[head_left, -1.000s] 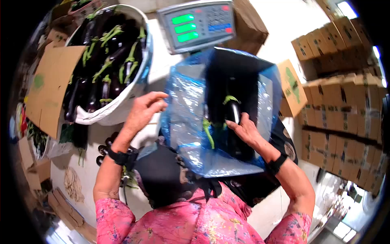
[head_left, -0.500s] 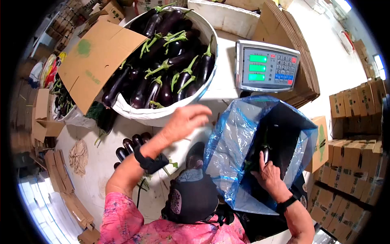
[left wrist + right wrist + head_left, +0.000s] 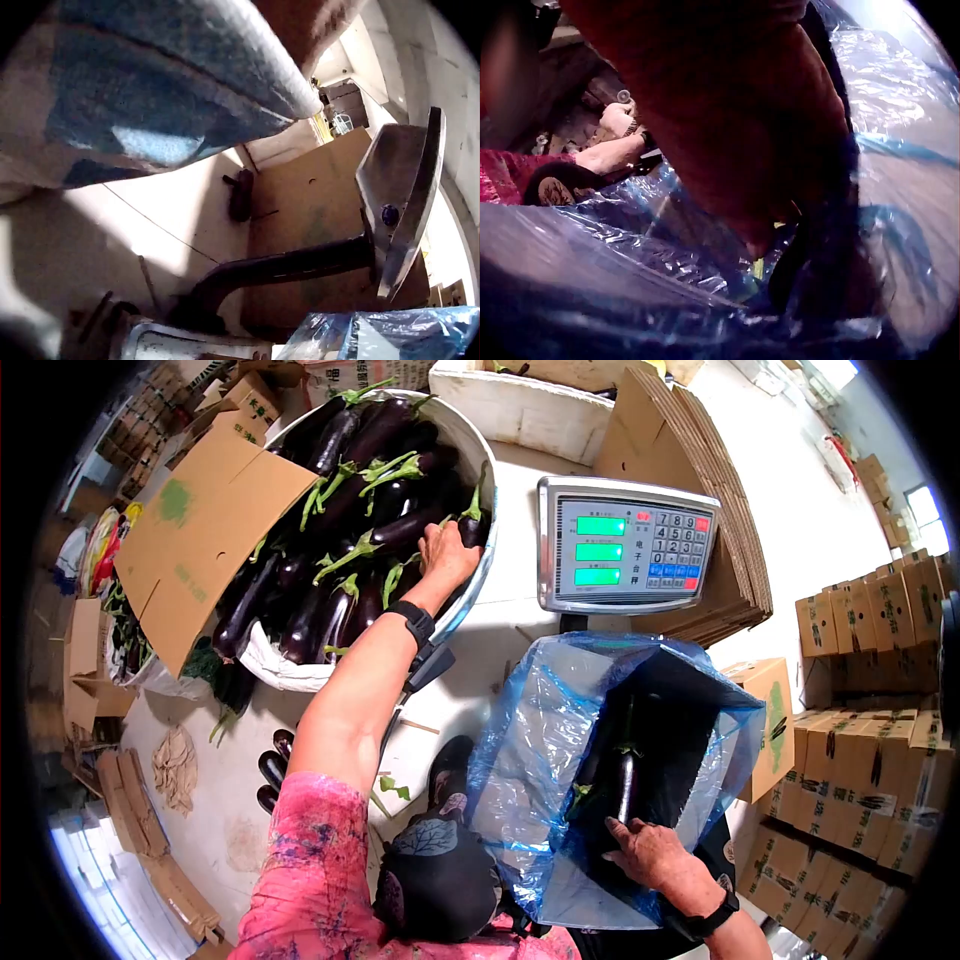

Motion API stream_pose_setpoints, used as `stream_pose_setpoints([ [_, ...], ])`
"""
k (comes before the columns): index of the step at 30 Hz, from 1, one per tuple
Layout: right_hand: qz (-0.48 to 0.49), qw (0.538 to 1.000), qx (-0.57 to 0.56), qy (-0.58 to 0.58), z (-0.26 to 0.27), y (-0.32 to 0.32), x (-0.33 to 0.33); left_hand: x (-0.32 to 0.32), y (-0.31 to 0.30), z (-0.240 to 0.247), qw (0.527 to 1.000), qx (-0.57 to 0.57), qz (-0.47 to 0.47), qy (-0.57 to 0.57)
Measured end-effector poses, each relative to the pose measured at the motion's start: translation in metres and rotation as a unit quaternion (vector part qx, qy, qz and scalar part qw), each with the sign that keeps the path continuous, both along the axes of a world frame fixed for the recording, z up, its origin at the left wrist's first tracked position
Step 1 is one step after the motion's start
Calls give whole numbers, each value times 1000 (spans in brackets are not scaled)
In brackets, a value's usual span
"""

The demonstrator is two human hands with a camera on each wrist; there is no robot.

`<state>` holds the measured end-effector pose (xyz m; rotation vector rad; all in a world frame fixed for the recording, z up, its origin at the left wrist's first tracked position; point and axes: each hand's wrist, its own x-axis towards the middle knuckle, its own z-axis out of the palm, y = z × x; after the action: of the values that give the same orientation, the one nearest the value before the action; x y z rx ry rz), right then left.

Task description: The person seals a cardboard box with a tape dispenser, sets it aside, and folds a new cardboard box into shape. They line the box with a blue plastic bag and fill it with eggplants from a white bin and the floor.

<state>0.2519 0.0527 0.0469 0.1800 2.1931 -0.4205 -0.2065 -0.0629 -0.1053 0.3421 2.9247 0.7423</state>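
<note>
In the head view my left hand (image 3: 449,565) is in the white-lined basket (image 3: 300,678), its fingers curled over the blunt end of a dark eggplant (image 3: 398,534) near the right rim. Its fingertips are partly hidden among the eggplants. My right hand (image 3: 662,864) is inside the box lined with a blue plastic bag (image 3: 530,760), fingers loosely extended, touching the lower end of an eggplant (image 3: 627,785). The right wrist view shows this hand (image 3: 735,135) dark and close above the blue plastic (image 3: 652,255). The left wrist view shows mostly the basket's side (image 3: 150,97).
A scale display (image 3: 628,545) with green screens stands behind the blue-lined box, beside flattened cardboard (image 3: 735,510). A cardboard flap (image 3: 205,525) leans over the basket's left side. Several eggplants (image 3: 272,768) lie on the floor; stacked cartons (image 3: 860,760) stand at the right.
My left hand has moved from beside the blue-lined box up and left into the basket, onto an eggplant. My right hand has drawn back slightly toward the eggplant's near end inside the box.
</note>
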Motion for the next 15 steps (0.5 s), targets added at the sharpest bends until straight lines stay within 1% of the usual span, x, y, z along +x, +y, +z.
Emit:
stream_pose_setpoints([
  [1,-4,1000,1,2,0,3,-1,-6,1,-1,999,45,13,-15],
  [3,-8,1000,-2,10,-2,7,-4,-17,-18,0,978,184,-30,-95],
  [4,-8,1000,3,10,-5,7,-7,-11,-28,9,964,252,-23,-78],
  [5,-9,1000,8,11,-7,8,-9,-23,-42,3,950,278,-38,-138],
  [7,-9,1000,11,6,-11,7,-12,-19,-64,31,912,369,-24,-176],
  [8,-8,1000,9,0,-11,7,-13,-25,-75,42,939,321,-35,-114],
  [9,-7,1000,9,-5,-12,7,-15,-39,-88,38,960,275,-53,-31],
  [11,-12,1000,11,7,-14,7,-16,-59,-113,47,979,186,-82,30],
  [12,-15,1000,13,14,-15,9,-17,-61,-120,62,987,130,-84,42],
  [13,-15,1000,11,17,-18,10,-17,-59,-125,68,989,84,-62,105],
  [15,-14,1000,6,23,-26,10,-18,-67,-132,76,994,-16,-70,85],
])
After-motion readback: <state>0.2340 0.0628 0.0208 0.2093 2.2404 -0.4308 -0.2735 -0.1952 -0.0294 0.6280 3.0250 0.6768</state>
